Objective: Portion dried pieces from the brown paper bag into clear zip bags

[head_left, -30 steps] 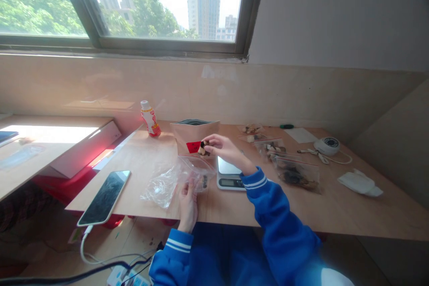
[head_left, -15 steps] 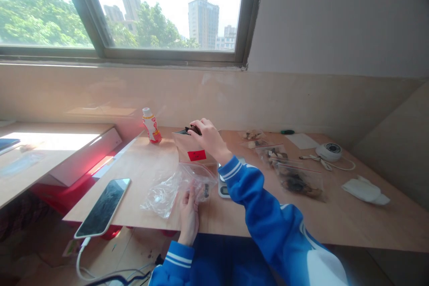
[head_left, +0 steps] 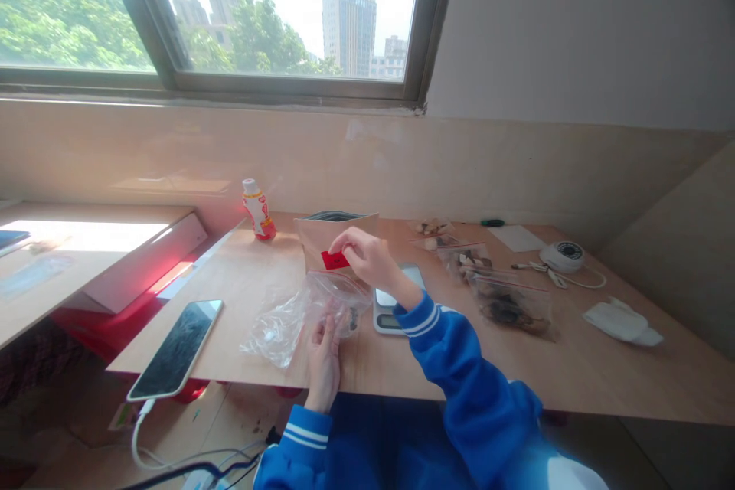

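My left hand (head_left: 322, 356) pinches the near edge of a clear zip bag (head_left: 298, 311) lying on the wooden table (head_left: 402, 352); a few dark bits sit inside the bag. Just above the bag's mouth hovers my right hand (head_left: 367, 256), fingers curled together in front of a brown paper pouch (head_left: 321, 233) with a red label. What the right fingers hold, if anything, is too small to make out. A small digital scale (head_left: 393, 306) lies right of the bag, partly behind my right wrist.
A phone (head_left: 175, 348) on a cable lies at the table's left edge. A small drink bottle (head_left: 257, 210) stands at the back. Filled zip bags (head_left: 508, 302), a white round device (head_left: 563, 254), a white cloth (head_left: 623, 321) and a paper sheet lie to the right.
My right hand reached up into the top of the brown pouch, then came back down to just above the clear bag. The left hand stayed on the bag.
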A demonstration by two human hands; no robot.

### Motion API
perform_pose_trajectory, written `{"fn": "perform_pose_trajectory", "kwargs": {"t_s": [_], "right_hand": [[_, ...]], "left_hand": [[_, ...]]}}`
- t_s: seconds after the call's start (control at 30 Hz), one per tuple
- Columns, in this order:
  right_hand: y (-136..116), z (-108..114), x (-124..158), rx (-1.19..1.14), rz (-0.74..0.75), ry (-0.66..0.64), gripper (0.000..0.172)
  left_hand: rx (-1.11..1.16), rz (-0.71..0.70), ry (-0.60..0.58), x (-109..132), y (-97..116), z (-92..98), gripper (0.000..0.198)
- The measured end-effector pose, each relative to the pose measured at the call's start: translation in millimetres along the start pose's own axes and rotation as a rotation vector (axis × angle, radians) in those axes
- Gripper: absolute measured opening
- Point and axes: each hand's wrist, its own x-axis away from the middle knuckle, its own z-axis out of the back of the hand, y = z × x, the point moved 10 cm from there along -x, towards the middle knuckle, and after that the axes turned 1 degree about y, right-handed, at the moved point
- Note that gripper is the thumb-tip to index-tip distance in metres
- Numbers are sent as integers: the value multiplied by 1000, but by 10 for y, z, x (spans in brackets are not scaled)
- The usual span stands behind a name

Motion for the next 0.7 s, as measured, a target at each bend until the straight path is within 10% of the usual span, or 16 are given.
{"fn": "perform_pose_trajectory", "kwargs": {"t_s": [0.33, 0.7], "right_hand": [[720, -550, 645, -27, -379, -541, 28], [511, -553, 896, -220, -203, -542, 43]], "left_hand": [[-127, 20, -128, 14, -69, -73, 51], [-343, -47, -86, 96, 179, -72, 46]]}}
